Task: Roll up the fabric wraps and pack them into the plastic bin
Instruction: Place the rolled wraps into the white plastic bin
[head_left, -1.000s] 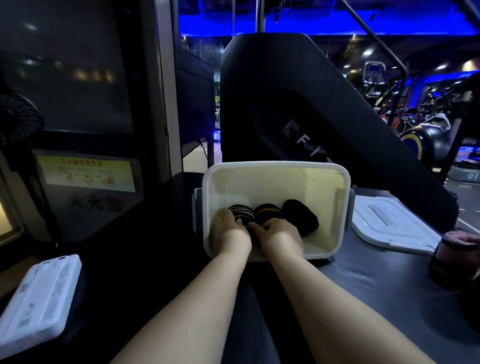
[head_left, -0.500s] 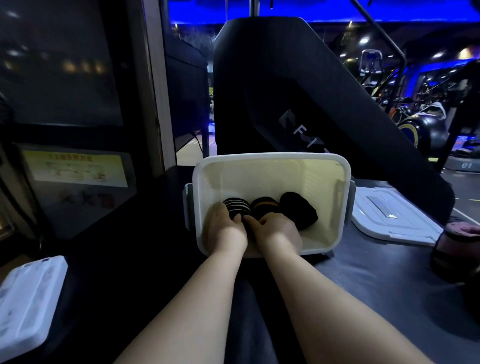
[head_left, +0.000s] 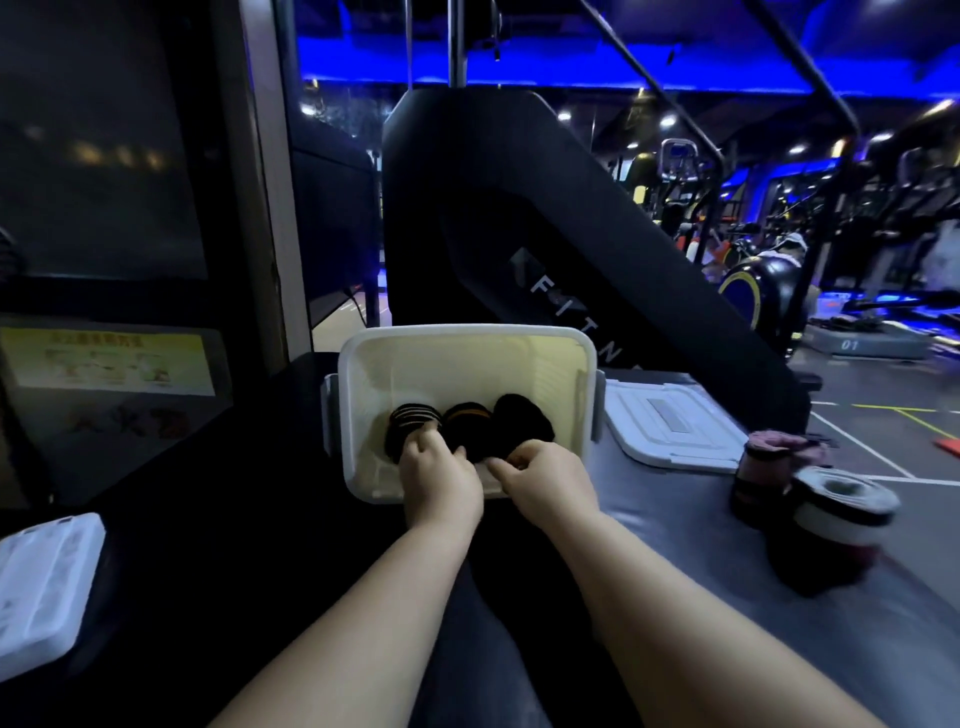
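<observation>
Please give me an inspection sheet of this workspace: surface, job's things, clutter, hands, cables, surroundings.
Surface: dark padded top.
Job's things: plastic bin holds three rolled wraps in a row; more rolled wraps wait at right.
Clutter: bin lid right of the bin; white tray at near left.
Hands: left hand touches the leftmost roll; right hand at the bin's near rim, its grip unclear.
Cables: nothing seen.
Surroundings: gym machines, blue lighting.

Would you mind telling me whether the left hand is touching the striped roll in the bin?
Touching. The head view shows the left hand with its fingertips lying directly on the near edge of the striped roll, with no gap visible, inside the plastic bin.
</observation>
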